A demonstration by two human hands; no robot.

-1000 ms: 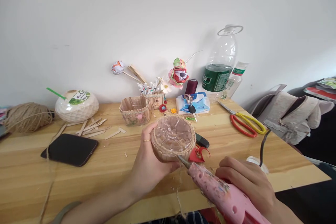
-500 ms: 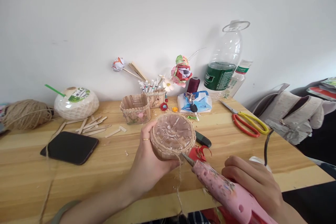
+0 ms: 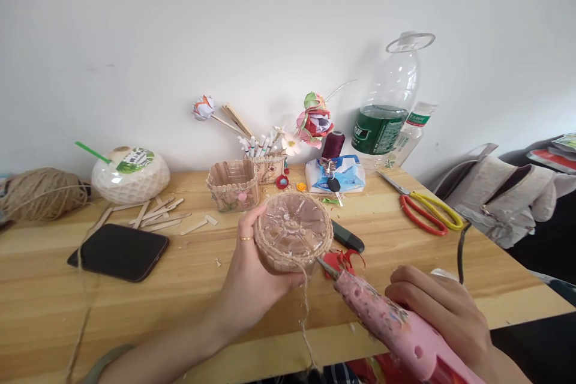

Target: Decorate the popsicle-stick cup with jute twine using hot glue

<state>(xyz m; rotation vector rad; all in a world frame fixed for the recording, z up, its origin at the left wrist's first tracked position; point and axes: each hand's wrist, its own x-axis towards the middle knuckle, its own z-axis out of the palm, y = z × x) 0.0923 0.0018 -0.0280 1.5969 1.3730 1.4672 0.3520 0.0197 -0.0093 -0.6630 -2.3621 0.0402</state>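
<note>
While the left hand [image 3: 252, 288] grips a twine-wrapped plastic cup [image 3: 293, 232] and the right hand [image 3: 443, 312] holds a pink glue gun [image 3: 387, 324], a cluttered wooden table [image 3: 180, 288] spreads beneath them, white wall [image 3: 180, 30] beyond.

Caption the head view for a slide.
Left hand holds a twine-wrapped cup; right hand aims a pink glue gun at it.

Nothing here reads clearly to me. At one o'clock the big bottle [image 3: 387, 109] wears a green label with white marks, too blurred to spell. The small bottle [image 3: 410, 133] beside it and the tissue pack [image 3: 338, 173] carry illegible print too.
</note>
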